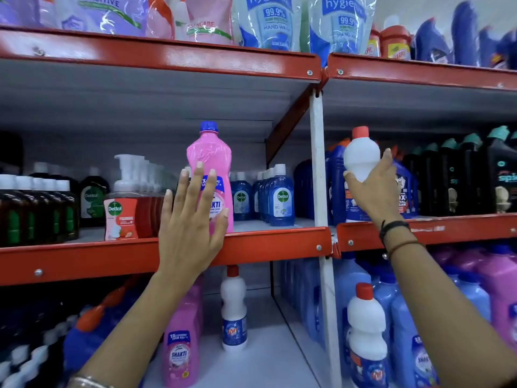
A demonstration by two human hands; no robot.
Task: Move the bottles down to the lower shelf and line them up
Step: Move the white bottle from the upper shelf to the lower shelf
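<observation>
Two hands up at the middle shelf, left hand spread flat on pink bottle, right hand gripping white bottle before blue jugs, white post between, lower shelf part filled

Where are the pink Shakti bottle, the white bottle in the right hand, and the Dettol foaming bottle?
pink Shakti bottle (208,155): head view, upper body.
white bottle (361,159): head view, shoulder.
Dettol foaming bottle (120,217): head view, label.
</observation>
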